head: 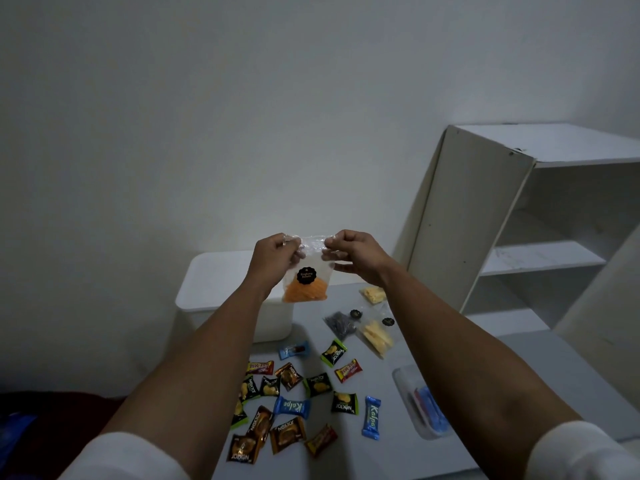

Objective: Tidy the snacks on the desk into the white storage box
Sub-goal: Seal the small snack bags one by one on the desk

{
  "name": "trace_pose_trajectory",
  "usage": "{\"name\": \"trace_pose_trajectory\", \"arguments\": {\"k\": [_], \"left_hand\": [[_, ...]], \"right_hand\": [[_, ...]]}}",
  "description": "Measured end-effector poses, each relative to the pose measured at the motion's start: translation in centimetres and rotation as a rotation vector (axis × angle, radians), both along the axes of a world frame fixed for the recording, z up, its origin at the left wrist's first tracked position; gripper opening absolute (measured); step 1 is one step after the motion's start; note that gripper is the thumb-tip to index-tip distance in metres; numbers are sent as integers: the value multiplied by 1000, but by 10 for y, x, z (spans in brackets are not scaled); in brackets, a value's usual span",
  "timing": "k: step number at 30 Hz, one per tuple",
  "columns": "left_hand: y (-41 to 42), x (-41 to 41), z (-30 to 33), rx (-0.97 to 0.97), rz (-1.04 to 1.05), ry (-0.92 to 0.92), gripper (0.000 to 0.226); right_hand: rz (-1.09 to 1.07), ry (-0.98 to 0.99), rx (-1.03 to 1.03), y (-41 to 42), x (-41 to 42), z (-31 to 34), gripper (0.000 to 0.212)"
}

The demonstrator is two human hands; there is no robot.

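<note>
- I have both hands raised over the desk, holding a clear bag of orange chips (305, 287) by its top edge; the left hand (273, 259) pinches the left corner, the right hand (356, 256) the right corner, fingers clamped on the plastic.
- The bag hangs free at about 12 o'clock from the scattered sweets, in front of the white storage box (225, 292), not yet inside it.
- I judge the step in hand to be carrying or pressing the bag shut before it goes in; I cannot tell which.
- The box sits at 11 o'clock with what looks like a lid on it, so the next move may call for freeing one hand to lift it.
- Left on the grey desk (502, 368): small wrapped snacks (291, 407) at 6 o'clock, two bags of pale chips (375, 336) and a dark bag (341, 323) at 1 o'clock.
- A clear container (420, 403) lies at 4 o'clock.
- A white shelf unit (519, 209) stands at 2 o'clock against a plain wall; the room is dim.
</note>
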State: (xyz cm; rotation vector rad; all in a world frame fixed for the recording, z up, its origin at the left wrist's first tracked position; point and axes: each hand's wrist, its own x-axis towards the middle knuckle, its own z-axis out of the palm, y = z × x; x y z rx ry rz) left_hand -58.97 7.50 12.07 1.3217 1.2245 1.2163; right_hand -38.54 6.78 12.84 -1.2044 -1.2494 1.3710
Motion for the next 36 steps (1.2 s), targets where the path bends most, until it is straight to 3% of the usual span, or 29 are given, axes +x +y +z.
{"name": "trace_pose_trajectory", "arguments": {"k": [3, 7, 21, 29, 32, 36], "left_hand": [[-2, -4, -2, -15, -15, -5, 26], [-4, -2, -4, 15, -65, 75, 25], [-2, 8, -5, 14, -128, 118, 19], [-4, 11, -9, -28, -145, 135, 31], [-1, 8, -9, 4, -76, 119, 32], [0, 3, -8, -6, -32, 109, 30]], "right_hand": [[-28, 1, -13, -2, 3, -3, 11], [-13, -34, 3, -4, -3, -4, 26], [11, -149, 57, 3, -11, -4, 10], [44, -210, 57, 3, -7, -6, 11], [-9, -152, 34, 1, 0, -10, 24], [-15, -53, 12, -5, 7, -17, 14]]}}
